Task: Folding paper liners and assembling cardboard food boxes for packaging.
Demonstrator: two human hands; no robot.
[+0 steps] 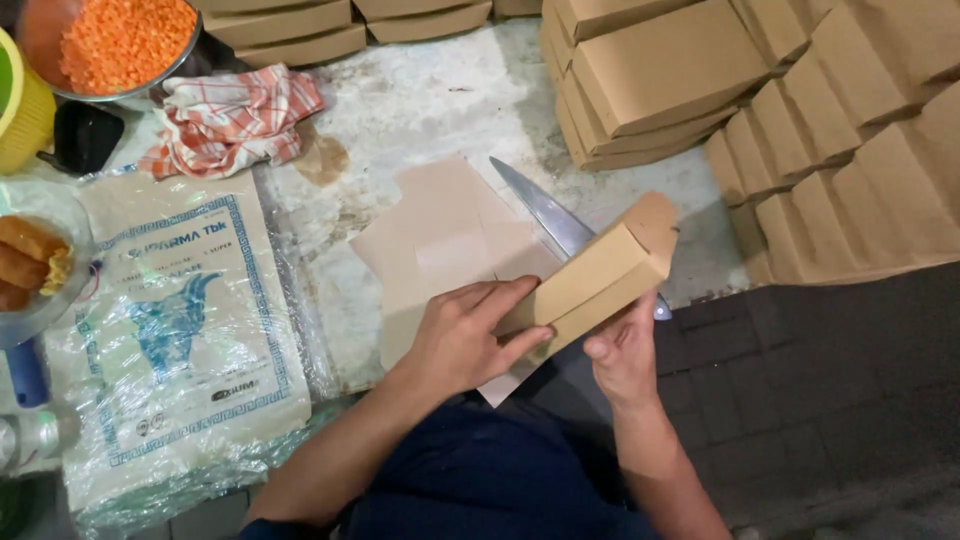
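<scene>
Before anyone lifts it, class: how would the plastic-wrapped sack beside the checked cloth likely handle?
The sack lies flat and spread on the floor, so it probably sags when lifted rather than staying stiff. Its clear wrapping looks glossy and wrinkled, so likely slippery to grip. It looks well filled, so perhaps heavy for its size.

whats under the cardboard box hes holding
Under the cardboard box, held in both hands (left hand, right hand), a knife lies partly on a flat cardboard sheet. The box hides most of the knife's handle.
</scene>
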